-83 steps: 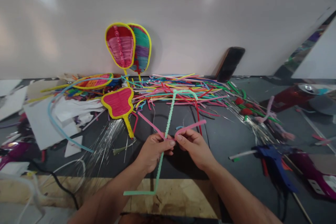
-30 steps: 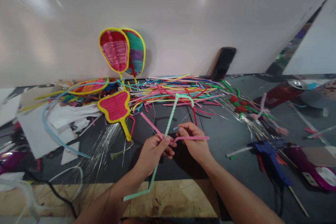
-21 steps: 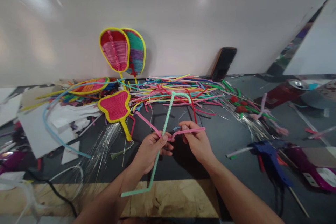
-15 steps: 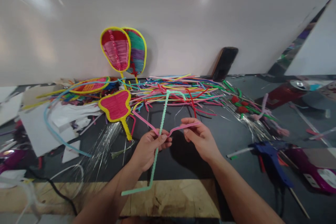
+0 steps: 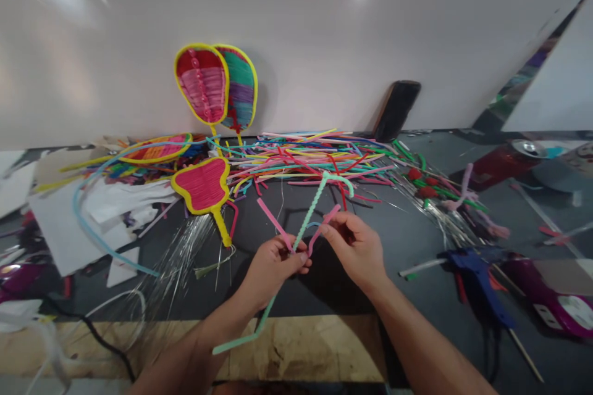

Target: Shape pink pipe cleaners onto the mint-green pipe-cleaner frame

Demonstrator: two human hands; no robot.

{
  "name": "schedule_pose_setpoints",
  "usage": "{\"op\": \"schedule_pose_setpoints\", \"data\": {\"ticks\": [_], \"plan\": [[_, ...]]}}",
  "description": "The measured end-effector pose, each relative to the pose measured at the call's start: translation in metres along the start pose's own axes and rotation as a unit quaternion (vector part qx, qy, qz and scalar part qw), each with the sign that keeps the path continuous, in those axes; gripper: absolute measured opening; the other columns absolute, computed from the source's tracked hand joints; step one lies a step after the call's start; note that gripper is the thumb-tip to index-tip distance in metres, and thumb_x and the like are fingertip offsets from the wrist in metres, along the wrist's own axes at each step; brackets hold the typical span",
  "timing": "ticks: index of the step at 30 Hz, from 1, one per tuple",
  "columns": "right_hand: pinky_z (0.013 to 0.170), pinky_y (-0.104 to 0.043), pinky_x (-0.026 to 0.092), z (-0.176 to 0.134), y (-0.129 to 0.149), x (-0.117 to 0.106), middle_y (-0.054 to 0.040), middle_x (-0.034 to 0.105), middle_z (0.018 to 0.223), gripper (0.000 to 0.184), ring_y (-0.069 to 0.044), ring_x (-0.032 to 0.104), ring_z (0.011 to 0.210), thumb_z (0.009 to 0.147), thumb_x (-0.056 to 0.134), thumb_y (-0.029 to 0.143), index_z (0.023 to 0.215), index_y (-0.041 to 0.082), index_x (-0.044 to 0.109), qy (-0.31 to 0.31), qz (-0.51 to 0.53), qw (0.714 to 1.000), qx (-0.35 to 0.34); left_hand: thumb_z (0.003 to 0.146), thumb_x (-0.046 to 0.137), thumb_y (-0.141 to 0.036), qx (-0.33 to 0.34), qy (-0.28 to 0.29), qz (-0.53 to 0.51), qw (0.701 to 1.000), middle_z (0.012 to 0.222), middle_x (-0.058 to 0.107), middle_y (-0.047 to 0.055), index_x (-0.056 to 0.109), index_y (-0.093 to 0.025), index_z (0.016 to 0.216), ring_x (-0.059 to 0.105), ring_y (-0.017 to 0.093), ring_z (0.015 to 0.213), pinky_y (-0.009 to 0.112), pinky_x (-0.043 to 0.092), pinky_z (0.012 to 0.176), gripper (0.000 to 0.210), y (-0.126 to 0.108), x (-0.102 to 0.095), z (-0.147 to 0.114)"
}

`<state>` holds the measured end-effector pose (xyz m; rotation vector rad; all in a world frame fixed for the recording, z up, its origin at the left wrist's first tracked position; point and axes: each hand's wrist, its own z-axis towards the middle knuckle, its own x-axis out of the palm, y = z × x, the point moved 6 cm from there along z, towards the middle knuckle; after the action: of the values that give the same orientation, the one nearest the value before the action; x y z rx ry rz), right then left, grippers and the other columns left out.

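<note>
My left hand (image 5: 271,268) is closed, pinching a mint-green pipe cleaner (image 5: 311,212) where a pink pipe cleaner (image 5: 274,222) crosses it. The green one slants through the grip, twisted along its upper part, hooked at the top and bent sideways at its lower end. Both ends of the pink one rise on either side of it in a V. Thumb and fingers of my right hand (image 5: 356,248) pinch the right-hand pink arm. A small light-blue curve shows between the hands; what it belongs to I cannot tell. The crossing itself is partly covered by my left fingers.
Loose pipe cleaners (image 5: 301,160) lie heaped along the wall. A pink-and-yellow fan shape (image 5: 206,185) lies at left, with two fans (image 5: 202,86) upright behind. A phone (image 5: 397,110) leans on the wall. At right are a red can (image 5: 503,165) and a blue glue gun (image 5: 479,281).
The green pipe cleaner's top has tilted right. The pink arms have been drawn up into a steeper V, and my left hand has shifted slightly right and down.
</note>
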<state>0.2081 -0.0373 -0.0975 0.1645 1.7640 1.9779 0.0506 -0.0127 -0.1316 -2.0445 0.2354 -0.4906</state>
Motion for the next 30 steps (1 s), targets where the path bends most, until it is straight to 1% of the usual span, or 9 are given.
{"op": "schedule_pose_setpoints", "data": {"ticks": [4, 7, 9, 11, 14, 17, 20, 24, 30], "plan": [[0.053, -0.023, 0.037, 0.0, -0.008, -0.002, 0.0047, 0.044, 0.071, 0.029, -0.01, 0.041, 0.057, 0.068, 0.072, 0.03, 0.088, 0.023, 0.052, -0.07, 0.038, 0.996, 0.036, 0.062, 0.075, -0.027, 0.003, 0.014, 0.006, 1.0, 0.065, 0.064, 0.0, 0.06, -0.014, 0.076, 0.064, 0.013, 0.063, 0.024, 0.051, 0.062, 0.025, 0.0, 0.004, -0.003], [0.052, -0.021, 0.037, -0.001, -0.014, -0.001, 0.0059, 0.04, 0.075, 0.043, -0.008, 0.039, 0.056, 0.062, 0.076, 0.027, 0.088, 0.024, 0.043, -0.106, 0.089, 0.987, 0.077, 0.063, 0.075, -0.027, 0.009, 0.017, 0.003, 1.0, 0.064, 0.065, 0.0, 0.06, -0.014, 0.076, 0.063, 0.013, 0.062, 0.024, 0.051, 0.063, 0.024, -0.002, 0.005, -0.005], [0.053, -0.021, 0.038, -0.001, -0.017, 0.0, 0.0057, 0.041, 0.082, 0.051, -0.006, 0.039, 0.055, 0.059, 0.078, 0.025, 0.095, 0.025, 0.04, -0.121, 0.127, 0.98, 0.09, 0.063, 0.075, -0.026, 0.013, 0.013, -0.006, 1.0, 0.065, 0.064, -0.001, 0.06, -0.014, 0.075, 0.063, 0.012, 0.063, 0.024, 0.051, 0.063, 0.023, -0.003, 0.005, -0.005], [0.052, -0.02, 0.039, -0.001, -0.02, 0.003, 0.0046, 0.042, 0.093, 0.061, -0.004, 0.04, 0.054, 0.06, 0.078, 0.025, 0.105, 0.029, 0.038, -0.115, 0.181, 0.971, 0.106, 0.063, 0.076, -0.026, 0.015, 0.01, -0.017, 1.0, 0.065, 0.063, -0.001, 0.06, -0.014, 0.075, 0.064, 0.012, 0.063, 0.023, 0.051, 0.063, 0.023, -0.002, 0.004, -0.005], [0.046, -0.019, 0.037, -0.003, -0.029, 0.015, 0.0017, 0.048, 0.108, 0.069, -0.003, 0.043, 0.053, 0.064, 0.074, 0.028, 0.119, 0.034, 0.034, -0.063, 0.284, 0.94, 0.178, 0.064, 0.076, -0.025, 0.005, 0.018, -0.033, 0.999, 0.066, 0.063, -0.001, 0.06, -0.013, 0.077, 0.064, 0.012, 0.063, 0.023, 0.052, 0.062, 0.024, 0.0, 0.006, -0.004], [0.044, -0.019, 0.036, -0.006, -0.032, 0.027, -0.0004, 0.058, 0.105, 0.062, -0.005, 0.047, 0.053, 0.068, 0.071, 0.03, 0.121, 0.033, 0.039, 0.002, 0.371, 0.896, 0.245, 0.063, 0.076, -0.024, -0.018, 0.026, -0.059, 0.998, 0.067, 0.062, -0.001, 0.06, -0.013, 0.078, 0.064, 0.012, 0.063, 0.023, 0.053, 0.061, 0.024, 0.004, 0.007, -0.004], [0.045, -0.019, 0.037, -0.007, -0.032, 0.03, 0.0024, 0.063, 0.084, 0.048, -0.006, 0.049, 0.051, 0.069, 0.072, 0.028, 0.111, 0.028, 0.049, 0.027, 0.415, 0.871, 0.261, 0.061, 0.078, -0.022, -0.051, 0.03, -0.091, 0.994, 0.066, 0.061, -0.002, 0.06, -0.013, 0.076, 0.064, 0.012, 0.061, 0.023, 0.053, 0.059, 0.024, 0.006, 0.008, -0.004], [0.045, -0.018, 0.036, -0.004, -0.03, 0.03, 0.0037, 0.059, 0.07, 0.029, -0.007, 0.048, 0.051, 0.07, 0.072, 0.031, 0.093, 0.023, 0.057, 0.036, 0.43, 0.87, 0.238, 0.063, 0.076, -0.018, -0.07, 0.046, -0.137, 0.987, 0.062, 0.061, -0.001, 0.06, -0.013, 0.074, 0.063, 0.011, 0.058, 0.021, 0.053, 0.056, 0.02, 0.004, 0.005, -0.003], [0.045, -0.021, 0.039, -0.003, -0.026, 0.03, -0.0006, 0.061, 0.072, 0.028, -0.009, 0.049, 0.052, 0.072, 0.068, 0.041, 0.09, 0.02, 0.064, 0.064, 0.391, 0.894, 0.211, 0.063, 0.074, -0.017, -0.094, 0.061, -0.178, 0.978, 0.06, 0.062, 0.0, 0.061, -0.013, 0.073, 0.06, 0.009, 0.053, 0.017, 0.052, 0.05, 0.017, -0.001, -0.002, -0.002]]}}
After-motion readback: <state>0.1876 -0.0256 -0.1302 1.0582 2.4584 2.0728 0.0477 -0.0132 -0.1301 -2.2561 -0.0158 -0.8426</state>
